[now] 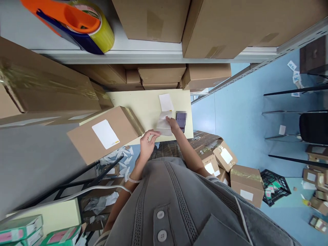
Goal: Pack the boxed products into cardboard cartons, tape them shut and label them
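My right hand [173,125] is closed on a thin, translucent white label sheet [164,123], its thumb lying on top, above the cream tabletop [143,106]. At the lower left corner of that sheet, the thumb and fingers of my left hand [148,140] pinch the edge. Just beyond lies another white label [166,102] with a small yellow mark at its corner. A dark phone [180,120] rests right of my right hand. Left of my left hand, a tilted cardboard box [105,150] carries a white label on its top.
Above, a shelf [153,56] holds large cartons [153,20] and an orange-and-blue tape dispenser [74,20] with yellow tape. More boxes [161,73] stand behind the table. Cartons [246,184] and a black crate [275,188] sit on the floor at right; a chair [312,126] is farther off.
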Demonstrator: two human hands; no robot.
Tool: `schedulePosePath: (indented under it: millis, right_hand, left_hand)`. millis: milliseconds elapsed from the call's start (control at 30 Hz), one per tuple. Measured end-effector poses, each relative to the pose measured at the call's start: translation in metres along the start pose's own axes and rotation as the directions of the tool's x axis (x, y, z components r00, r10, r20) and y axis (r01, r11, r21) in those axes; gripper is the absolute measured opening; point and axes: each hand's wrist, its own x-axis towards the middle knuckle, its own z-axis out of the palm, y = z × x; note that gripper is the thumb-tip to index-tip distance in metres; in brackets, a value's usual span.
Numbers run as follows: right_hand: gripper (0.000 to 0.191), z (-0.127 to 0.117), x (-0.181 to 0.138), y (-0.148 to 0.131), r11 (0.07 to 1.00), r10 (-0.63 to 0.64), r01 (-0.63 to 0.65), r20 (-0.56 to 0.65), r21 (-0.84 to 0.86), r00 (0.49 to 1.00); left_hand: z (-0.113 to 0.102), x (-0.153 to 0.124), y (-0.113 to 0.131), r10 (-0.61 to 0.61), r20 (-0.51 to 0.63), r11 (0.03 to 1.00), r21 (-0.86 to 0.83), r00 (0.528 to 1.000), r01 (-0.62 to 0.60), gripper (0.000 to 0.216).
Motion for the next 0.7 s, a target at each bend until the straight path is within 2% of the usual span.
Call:
schedulePosePath:
  millis: [167, 400, 533, 700]
  right_hand:
    - [0.011, 0.006, 0.011, 0.010, 0.999, -0.031, 0.030, -0.025, -0.041, 0.999]
    - [0.011, 0.006, 0.016, 0.020, 0.991, -0.045, 0.034, -0.081, -0.130, 0.996]
    - [0.019, 0.003, 0.014, 0.022, 0.983, -0.070, 0.056, -0.075, -0.176, 0.995]
    - [0.042, -0.001, 0.005, 0.020, 0.961, -0.123, 0.108, -0.044, -0.254, 0.991]
  left_hand:
    - [-0.016, 0.003, 0.023, -0.110, -0.112, 0.986, -0.135, 0.988, 0.094, 0.017]
    - [-0.037, 0.005, 0.049, -0.091, -0.262, 0.967, -0.255, 0.961, 0.022, 0.028]
    - [-0.042, 0.007, 0.051, -0.113, -0.280, 0.951, -0.310, 0.953, 0.021, 0.030]
    - [-0.042, 0.009, 0.050, -0.196, -0.237, 0.872, -0.486, 0.951, 0.059, 0.034]
